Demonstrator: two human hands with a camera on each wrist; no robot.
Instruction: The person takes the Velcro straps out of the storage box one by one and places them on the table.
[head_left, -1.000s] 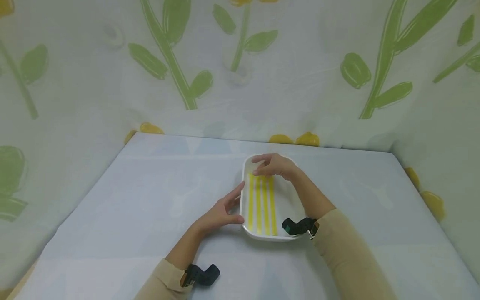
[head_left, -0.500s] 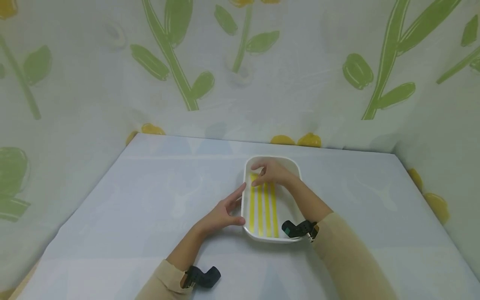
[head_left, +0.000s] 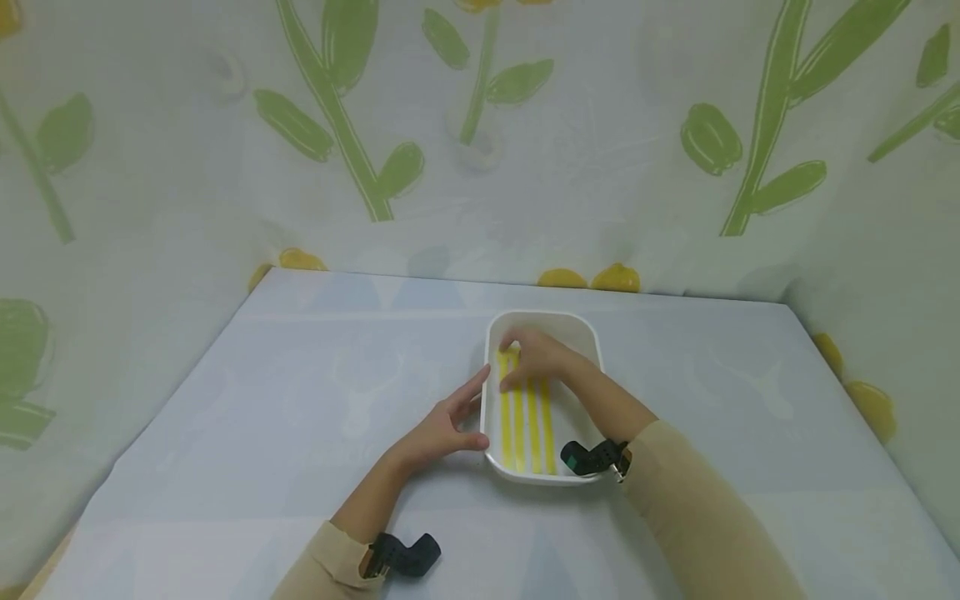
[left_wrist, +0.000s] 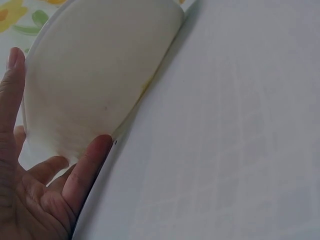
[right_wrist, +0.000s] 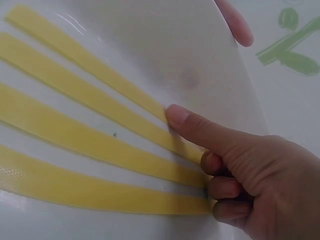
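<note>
A white oblong tub [head_left: 540,480] with rounded corners stands on the table, several flat yellow strips [head_left: 519,429] lying lengthwise along the left part of its floor. My left hand [head_left: 438,432] rests against the tub's left wall, fingers and thumb spread; in the left wrist view its fingertips lie along the outer side. My right hand [head_left: 534,357] reaches inside, over the strips' far ends. In the head view a gap shows between its thumb and index finger. The right wrist view shows the thumb [right_wrist: 186,120] at the edge of the outermost strip, the index finger hidden, the other fingers curled.
A white covered table [head_left: 285,392] spreads around the tub. Pale cloth walls with green and yellow plant prints [head_left: 708,142] stand behind and at both sides. Black wrist cameras [head_left: 408,554] sit at both cuffs, the right one overlapping the tub's near right corner.
My right hand has moved down and nearer within the tub, from above its far end to the far ends of the strips. The left hand keeps its place.
</note>
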